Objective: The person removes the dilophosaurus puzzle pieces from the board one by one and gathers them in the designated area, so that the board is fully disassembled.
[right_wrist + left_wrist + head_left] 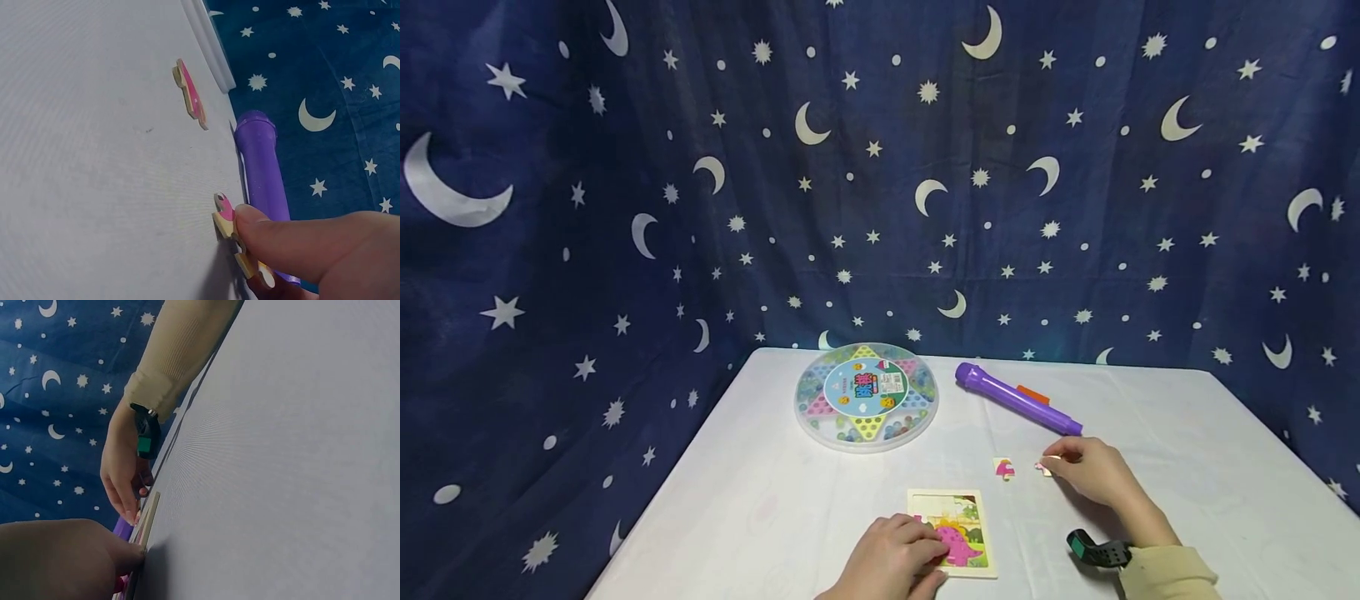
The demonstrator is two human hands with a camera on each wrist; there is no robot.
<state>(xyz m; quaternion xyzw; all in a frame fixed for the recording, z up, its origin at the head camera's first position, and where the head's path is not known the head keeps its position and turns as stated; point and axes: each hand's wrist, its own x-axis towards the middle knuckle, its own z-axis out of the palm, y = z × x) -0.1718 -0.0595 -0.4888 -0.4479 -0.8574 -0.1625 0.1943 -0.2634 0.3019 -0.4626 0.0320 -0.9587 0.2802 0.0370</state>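
Pinched puzzle piece: a small pink-and-cream wooden jigsaw piece (225, 224) at the right of the worktop (737, 483); whether it touches the white surface, I cannot tell.
Right hand: the grip (1086, 471) is closed on that piece, thumb and fingertips pinching it.
Pinch: best kept light and near the piece's rim – a hard squeeze could tip or flip so thin a part.
Loose piece: a second pink-and-cream wooden piece (1003, 468) lies flat between the pinched one and the tray; passing above it should avoid a nudge.
Dinosaur tray: a square, pale-wood puzzle tray (970, 572) with a pink dinosaur; its upper left shows pale, probably unfilled.
Left hand: the grip (895, 554) holds the tray's left side, fingers bent over it, thumb by the near edge – steady pressure there should stop it sliding, though the fingers hide part of the picture.
Purple microphone: a purple plastic toy microphone (1018, 402) lies just beyond the right hand; the knuckles need room there.
Marble case: a round, clear plastic game case with coloured marbles (867, 433) sits farther back, left.
Backdrop: a dark-blue cloth curtain with moons and stars (880, 233).
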